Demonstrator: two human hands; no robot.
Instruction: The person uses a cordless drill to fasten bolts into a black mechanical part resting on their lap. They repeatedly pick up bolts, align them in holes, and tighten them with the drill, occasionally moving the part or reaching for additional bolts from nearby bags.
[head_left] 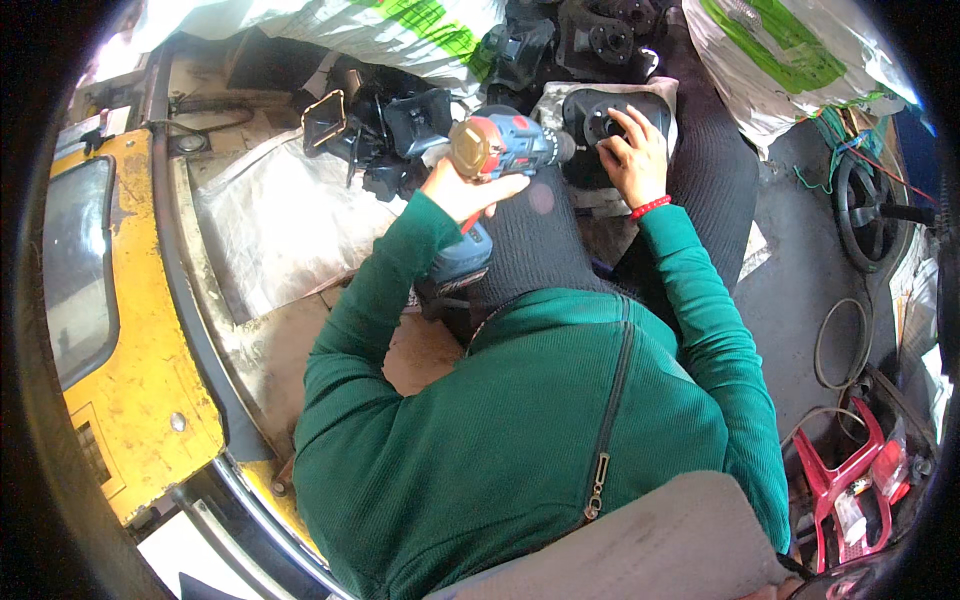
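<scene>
My left hand (468, 192) is wrapped round the grip of a blue and red cordless drill (520, 145), whose battery hangs below my wrist. The drill lies sideways, its chuck pointing right toward a black moulded plastic part (590, 110). That part rests between my knees over a pale cloth (655, 92). On its right side my right hand (635, 160) grips it with bent fingers, the thumb close to the drill's tip. Whether a screw sits between tip and thumb is too small to tell.
Several black plastic pieces (418, 120) are piled beyond my left hand, with more black parts (610, 40) ahead. White and green sacks (775, 50) stand at the far side. A yellow machine panel (150, 330) runs along the left; a red plastic frame (840, 470) lies at lower right.
</scene>
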